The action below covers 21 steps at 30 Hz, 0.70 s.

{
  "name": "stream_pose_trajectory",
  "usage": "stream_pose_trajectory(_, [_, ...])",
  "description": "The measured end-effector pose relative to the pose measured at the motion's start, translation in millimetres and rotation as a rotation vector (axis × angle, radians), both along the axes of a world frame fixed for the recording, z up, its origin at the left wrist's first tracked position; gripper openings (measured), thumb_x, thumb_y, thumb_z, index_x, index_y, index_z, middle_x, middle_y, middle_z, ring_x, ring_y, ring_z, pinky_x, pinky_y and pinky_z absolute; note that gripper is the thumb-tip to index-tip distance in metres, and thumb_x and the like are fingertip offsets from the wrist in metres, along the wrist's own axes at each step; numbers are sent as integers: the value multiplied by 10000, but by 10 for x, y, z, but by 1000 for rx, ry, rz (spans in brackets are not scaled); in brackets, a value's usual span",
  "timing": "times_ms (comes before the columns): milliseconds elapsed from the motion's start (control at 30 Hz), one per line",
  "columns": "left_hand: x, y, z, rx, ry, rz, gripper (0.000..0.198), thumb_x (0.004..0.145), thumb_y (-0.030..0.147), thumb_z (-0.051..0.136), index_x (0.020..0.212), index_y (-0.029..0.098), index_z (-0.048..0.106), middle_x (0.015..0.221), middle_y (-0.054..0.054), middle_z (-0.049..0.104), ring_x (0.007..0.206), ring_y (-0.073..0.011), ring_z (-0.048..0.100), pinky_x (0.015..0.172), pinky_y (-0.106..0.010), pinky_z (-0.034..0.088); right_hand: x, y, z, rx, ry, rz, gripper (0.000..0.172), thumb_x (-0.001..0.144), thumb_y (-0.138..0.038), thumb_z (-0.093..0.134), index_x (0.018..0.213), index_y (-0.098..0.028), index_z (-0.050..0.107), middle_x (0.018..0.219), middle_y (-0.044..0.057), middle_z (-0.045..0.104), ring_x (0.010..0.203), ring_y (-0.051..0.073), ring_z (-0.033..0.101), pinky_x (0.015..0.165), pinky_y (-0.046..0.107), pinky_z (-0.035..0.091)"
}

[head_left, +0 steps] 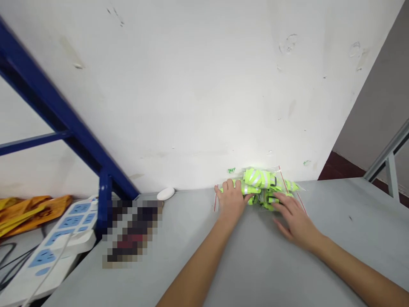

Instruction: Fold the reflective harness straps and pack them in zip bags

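Observation:
Several clear zip bags with folded neon-yellow items [260, 178], striped in silver, lie in a pile on the grey table [191, 238] against the white wall. My left hand [230, 199] rests on the left side of the pile, its fingers spread over a bag. At the pile's right front, my right hand [294, 219] touches a bag with its fingertips, its fingers apart and the thumb lower down. Red seal strips show at both ends of the pile. Parts of the lower bags are hidden under the upper one and behind my hands.
A blue metal frame [83, 140] rises at the left. Beside it are a white power strip [68, 221] with cables, orange-yellow fabric [38, 211], a white oval object [165, 194] and a pixelated item [134, 234]. A grey metal frame [391, 170] stands far right.

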State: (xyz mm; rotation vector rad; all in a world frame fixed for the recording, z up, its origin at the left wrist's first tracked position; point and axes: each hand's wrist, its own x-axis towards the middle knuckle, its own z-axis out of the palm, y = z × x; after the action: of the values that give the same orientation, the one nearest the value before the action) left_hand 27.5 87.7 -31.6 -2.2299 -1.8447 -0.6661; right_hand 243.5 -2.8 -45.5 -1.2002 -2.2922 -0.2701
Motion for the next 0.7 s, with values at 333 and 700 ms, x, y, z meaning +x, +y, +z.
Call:
stream_pose_trajectory(333, [-403, -782, -58, -181, 30, -705, 408, 905, 311, 477, 1307, 244, 503, 1346, -100, 512, 1238, -278, 445, 1073, -471, 334, -215, -160, 23, -452, 46, 255, 359, 926, -260, 500, 1278, -228, 567, 1310, 71, 606, 1267, 214, 505, 1068, 422, 392])
stream_pose_trajectory(700, [-595, -833, -69, -433, -129, -680, 387, 916, 315, 481, 1295, 256, 533, 1420, -50, 486, 1307, -246, 407, 1097, -443, 345, 85, 72, -167, -96, 77, -142, 310, 931, -248, 484, 1220, -216, 592, 976, 99, 629, 894, 248, 593, 780, 409, 515])
